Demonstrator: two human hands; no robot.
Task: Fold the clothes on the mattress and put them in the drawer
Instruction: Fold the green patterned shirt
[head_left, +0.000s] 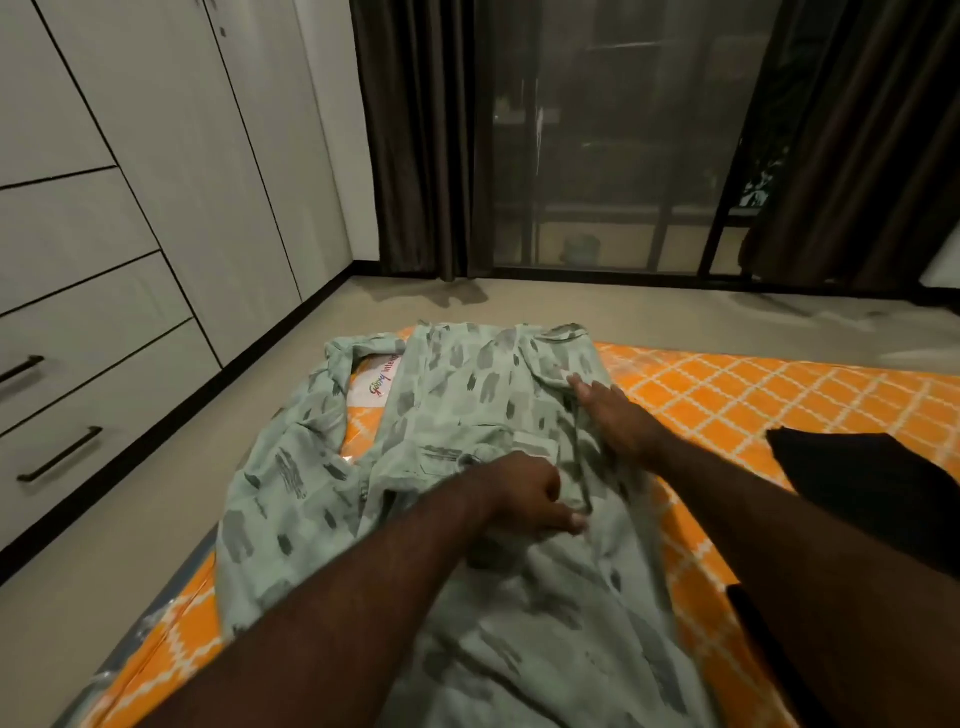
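Observation:
A pale green shirt (457, 395) with grey brush-mark print lies spread on the orange patterned mattress (753, 395), collar toward the far end. My left hand (524, 496) grips the shirt's front edge near the middle, fingers curled round the fabric. My right hand (610, 410) lies flat on the shirt just below the collar, fingers straight. One sleeve drapes off toward the mattress's left side. A dark garment (862, 483) lies on the mattress at the right.
White wardrobe with drawers (98, 395) and black bar handles stands along the left wall, drawers closed. Beige floor lies between it and the mattress. Dark curtains (415, 135) and a glass door (613, 145) fill the far wall.

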